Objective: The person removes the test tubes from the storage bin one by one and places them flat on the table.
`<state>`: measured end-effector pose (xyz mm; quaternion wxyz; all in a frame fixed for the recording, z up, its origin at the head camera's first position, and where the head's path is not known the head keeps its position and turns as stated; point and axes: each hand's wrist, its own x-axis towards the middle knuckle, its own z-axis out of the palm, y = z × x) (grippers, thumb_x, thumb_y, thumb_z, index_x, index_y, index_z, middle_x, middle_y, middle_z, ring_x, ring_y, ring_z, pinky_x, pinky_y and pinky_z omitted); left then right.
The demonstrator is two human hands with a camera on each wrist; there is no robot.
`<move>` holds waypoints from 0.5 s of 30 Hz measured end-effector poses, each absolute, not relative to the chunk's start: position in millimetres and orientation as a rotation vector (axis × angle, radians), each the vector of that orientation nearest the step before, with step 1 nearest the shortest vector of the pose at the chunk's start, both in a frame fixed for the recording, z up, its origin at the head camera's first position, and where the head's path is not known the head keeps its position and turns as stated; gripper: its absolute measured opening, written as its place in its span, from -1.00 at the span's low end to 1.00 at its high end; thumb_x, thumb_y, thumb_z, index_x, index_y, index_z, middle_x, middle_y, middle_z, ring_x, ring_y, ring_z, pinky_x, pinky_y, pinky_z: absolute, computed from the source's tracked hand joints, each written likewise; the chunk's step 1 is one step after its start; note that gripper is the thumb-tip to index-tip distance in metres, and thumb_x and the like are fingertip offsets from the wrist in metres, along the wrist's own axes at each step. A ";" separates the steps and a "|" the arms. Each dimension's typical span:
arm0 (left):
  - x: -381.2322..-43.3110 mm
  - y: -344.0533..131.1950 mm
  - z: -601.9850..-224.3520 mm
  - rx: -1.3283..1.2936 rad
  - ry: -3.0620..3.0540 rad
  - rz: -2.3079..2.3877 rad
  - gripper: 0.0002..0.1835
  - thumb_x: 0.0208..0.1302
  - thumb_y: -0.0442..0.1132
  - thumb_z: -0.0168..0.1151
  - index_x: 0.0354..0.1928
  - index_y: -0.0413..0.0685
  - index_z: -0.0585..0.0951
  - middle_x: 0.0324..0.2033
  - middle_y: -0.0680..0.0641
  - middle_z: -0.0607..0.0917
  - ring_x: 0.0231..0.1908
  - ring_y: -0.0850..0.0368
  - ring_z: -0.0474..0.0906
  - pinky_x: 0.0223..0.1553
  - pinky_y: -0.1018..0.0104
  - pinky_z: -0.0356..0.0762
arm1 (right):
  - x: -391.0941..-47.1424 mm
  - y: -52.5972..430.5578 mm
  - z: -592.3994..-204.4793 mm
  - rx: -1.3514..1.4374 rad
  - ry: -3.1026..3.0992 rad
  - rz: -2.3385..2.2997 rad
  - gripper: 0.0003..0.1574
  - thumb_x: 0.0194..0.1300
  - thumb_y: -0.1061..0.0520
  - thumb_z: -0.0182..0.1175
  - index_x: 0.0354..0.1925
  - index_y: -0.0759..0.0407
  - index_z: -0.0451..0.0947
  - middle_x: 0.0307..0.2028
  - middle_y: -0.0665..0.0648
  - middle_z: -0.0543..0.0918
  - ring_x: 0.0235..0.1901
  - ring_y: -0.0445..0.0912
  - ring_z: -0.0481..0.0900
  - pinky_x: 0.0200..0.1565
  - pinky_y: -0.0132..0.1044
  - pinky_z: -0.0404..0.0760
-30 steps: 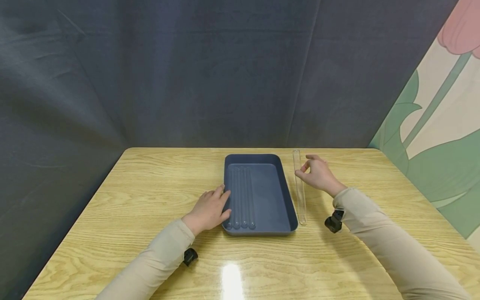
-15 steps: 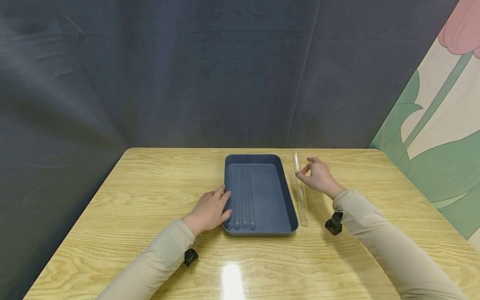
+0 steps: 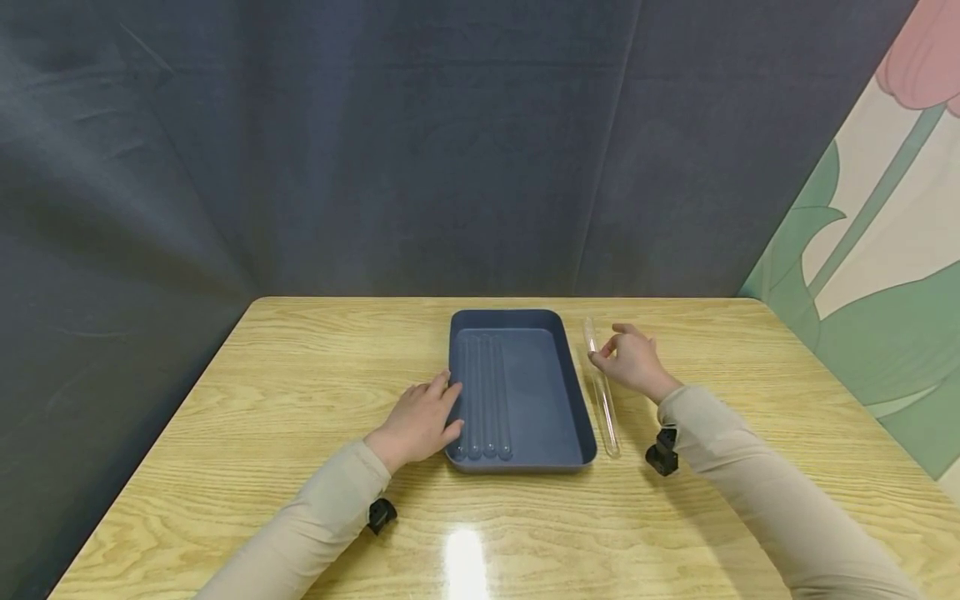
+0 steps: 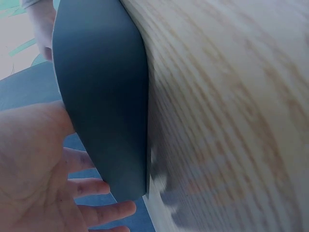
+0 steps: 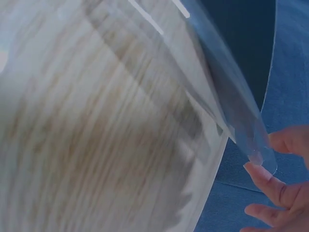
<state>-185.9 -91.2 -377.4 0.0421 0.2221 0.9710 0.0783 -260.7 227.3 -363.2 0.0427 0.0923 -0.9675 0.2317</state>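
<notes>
A dark blue tray (image 3: 547, 400) sits on the table, with several clear test tubes (image 3: 491, 400) lying side by side along its left half, rounded ends toward me. My left hand (image 3: 416, 421) rests on the tray's left rim, fingers spread and straight; the left wrist view shows them along the tray wall (image 4: 106, 96). Just right of the tray, my right hand (image 3: 632, 360) pinches another clear test tube (image 3: 606, 417) near its far end between thumb and fingertips. In the right wrist view that tube (image 5: 231, 92) slants beside the tray's side; whether it touches the table I cannot tell.
The wooden table (image 3: 315, 350) extends on both sides of the tray. A dark blue curtain (image 3: 420, 150) hangs behind its far edge, and a flower-patterned panel (image 3: 885, 275) stands at the right.
My right hand has come slightly nearer to me with the test tube, whose far end has dropped lower in view. The left hand and the tray stay where they were.
</notes>
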 end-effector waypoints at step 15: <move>-185.5 -90.9 -377.2 0.683 2.974 0.231 -0.40 0.36 -0.03 0.02 0.32 -0.23 0.29 0.36 -0.29 0.19 0.19 -0.26 0.38 0.26 -0.08 0.29 | -263.8 222.2 -373.3 0.226 -3.041 0.605 -0.56 0.27 0.03 0.11 -0.56 0.34 0.61 0.20 0.53 0.34 0.27 0.33 0.21 0.19 0.52 -0.10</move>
